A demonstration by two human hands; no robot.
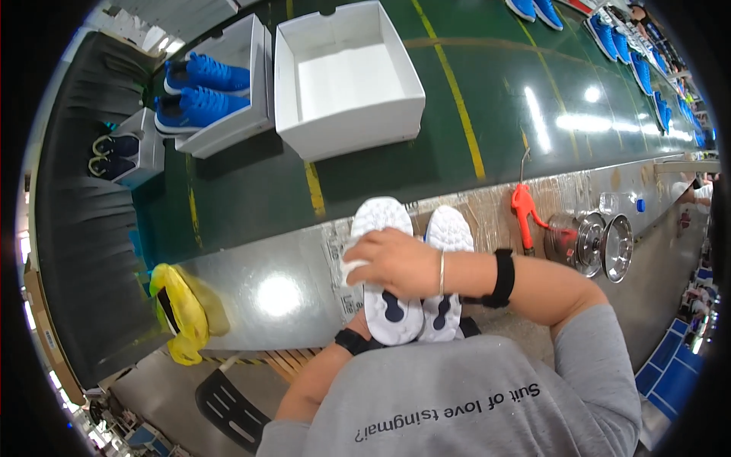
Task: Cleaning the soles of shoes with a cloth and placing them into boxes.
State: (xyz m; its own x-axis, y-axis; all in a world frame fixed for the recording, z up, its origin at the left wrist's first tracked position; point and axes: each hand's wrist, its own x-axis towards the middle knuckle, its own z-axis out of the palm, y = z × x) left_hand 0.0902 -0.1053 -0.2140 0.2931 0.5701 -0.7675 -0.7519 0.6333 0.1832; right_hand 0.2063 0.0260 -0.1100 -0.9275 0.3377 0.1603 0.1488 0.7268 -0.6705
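Observation:
A pair of shoes is held in front of my chest, white soles up and toes pointing away: the left shoe [388,324] and the right shoe [451,228]. My left hand [359,323] grips them from below on the left side; most of its fingers are hidden behind the soles. Across the left shoe's sole lies my right hand [400,263], fingers bent over the sole's left edge. A bit of white shows under those fingertips, too small to tell what it is.
Beyond the metal ledge, an open white shoebox [350,133] sits on the green conveyor belt [495,99]. Beside it, another box holds blue shoes [205,76]. A red air gun [524,213] and metal bowls [613,247] lie right; a yellow plastic bag [186,312] hangs left.

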